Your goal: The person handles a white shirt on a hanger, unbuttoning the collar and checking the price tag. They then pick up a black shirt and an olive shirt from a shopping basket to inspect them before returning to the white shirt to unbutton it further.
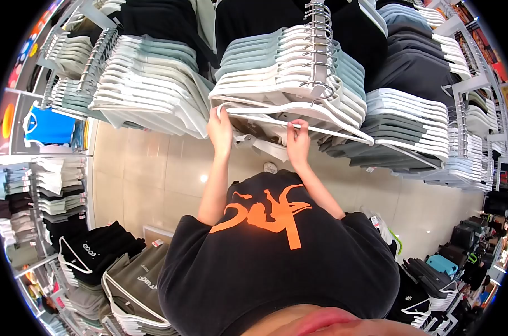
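My left hand (220,133) is closed on one end of a white hanger (260,118) in front of the middle rack. Near the hanger's middle, my right hand (298,144) has its fingers pinched at the white bar. Below the bar hangs a pale garment (272,148), partly hidden by my hands. Just behind is a row of white hangers (276,74) with white, pale and grey-green clothes, their metal hooks on a rail (320,47). The frontmost hanger of that row, with a wide white bar, lies right above my fingers.
Racks of light clothes (147,78) stand to the left, and dark grey clothes (399,131) to the right. Behind me are more racks with a brown-grey shirt (139,280) and a black shirt (100,252). Tiled floor (136,168) shows between the racks.
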Motion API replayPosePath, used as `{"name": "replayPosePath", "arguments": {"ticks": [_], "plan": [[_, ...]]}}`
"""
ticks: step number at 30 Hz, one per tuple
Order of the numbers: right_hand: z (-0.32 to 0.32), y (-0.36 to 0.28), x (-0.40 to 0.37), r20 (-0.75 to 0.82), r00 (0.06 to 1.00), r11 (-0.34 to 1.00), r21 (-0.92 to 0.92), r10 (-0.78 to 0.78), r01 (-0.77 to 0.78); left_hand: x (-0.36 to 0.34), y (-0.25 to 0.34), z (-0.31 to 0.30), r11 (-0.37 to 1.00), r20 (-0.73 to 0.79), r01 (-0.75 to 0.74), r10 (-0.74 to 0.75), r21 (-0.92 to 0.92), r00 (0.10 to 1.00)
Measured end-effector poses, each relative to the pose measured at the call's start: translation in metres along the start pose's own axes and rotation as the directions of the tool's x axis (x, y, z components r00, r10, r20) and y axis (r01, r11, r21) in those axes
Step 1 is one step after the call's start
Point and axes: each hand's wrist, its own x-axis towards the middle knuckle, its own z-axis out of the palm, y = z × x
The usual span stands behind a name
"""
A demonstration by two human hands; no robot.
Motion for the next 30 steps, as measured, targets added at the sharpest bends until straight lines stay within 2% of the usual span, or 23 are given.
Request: {"name": "replayPosePath", "arguments": {"ticks": [2, 5, 7, 9, 12, 16, 19, 20, 23, 26, 29, 30], "plan": [[-0.001, -0.002, -0.003, 0.009, 1.000, 1.000, 0.003, 0.009, -0.009, -0.017, 0.021, 0.002, 0.997, -0.063, -0.053, 0.057, 0.064, 0.996], [-0.005, 0.002, 0.003, 0.042, 0.998, 0.997, -0.074, 0.041, -0.038, -0.032, 0.046, 0.020, 0.966, -0.065, -0.232, 0.240, 0.113, 0.969], [-0.003, 0.010, -0.001, 0.017, 0.999, 0.998, -0.049, -0.037, 0.038, -0.046, 0.066, 0.032, 0.917, -0.058, -0.325, 0.347, 0.231, 0.936], [0.002, 0.016, -0.006, 0.004, 0.997, 0.990, 0.112, -0.082, 0.081, -0.067, 0.095, 0.040, 0.941, 0.017, -0.297, 0.298, 0.165, 0.954], [0.003, 0.010, -0.008, 0.058, 0.997, 0.993, 0.106, -0.058, 0.052, -0.084, 0.113, 0.051, 0.774, -0.007, -0.556, 0.585, 0.303, 0.811], [0.003, 0.003, -0.011, 0.093, 0.996, 0.995, 0.097, -0.007, -0.002, -0.088, 0.121, 0.060, 0.709, -0.122, -0.617, 0.685, 0.341, 0.719], [0.001, 0.000, -0.014, 0.106, 0.994, 0.997, 0.077, 0.023, -0.032, -0.084, 0.115, 0.064, 0.777, -0.042, -0.615, 0.625, 0.135, 0.779], [-0.001, -0.002, -0.015, 0.115, 0.993, 0.996, 0.073, 0.034, -0.042, -0.085, 0.117, 0.064, 0.769, -0.025, -0.622, 0.632, 0.149, 0.775], [0.001, 0.004, -0.016, 0.099, 0.987, 0.992, 0.016, -0.127, 0.126, -0.086, 0.122, 0.064, 0.753, 0.015, -0.640, 0.646, 0.150, 0.763], [-0.001, 0.001, -0.015, 0.131, 0.986, 0.994, -0.022, -0.102, 0.106, -0.082, 0.118, 0.067, 0.742, 0.024, -0.664, 0.665, 0.093, 0.747], [0.000, 0.011, -0.016, 0.134, 0.990, 0.995, 0.087, -0.053, 0.041, -0.085, 0.119, 0.073, 0.714, 0.009, -0.690, 0.694, 0.120, 0.720], [-0.001, 0.010, -0.016, 0.111, 0.987, 0.992, 0.073, -0.112, 0.104, -0.088, 0.121, 0.075, 0.709, -0.003, -0.688, 0.697, 0.153, 0.718]]}}
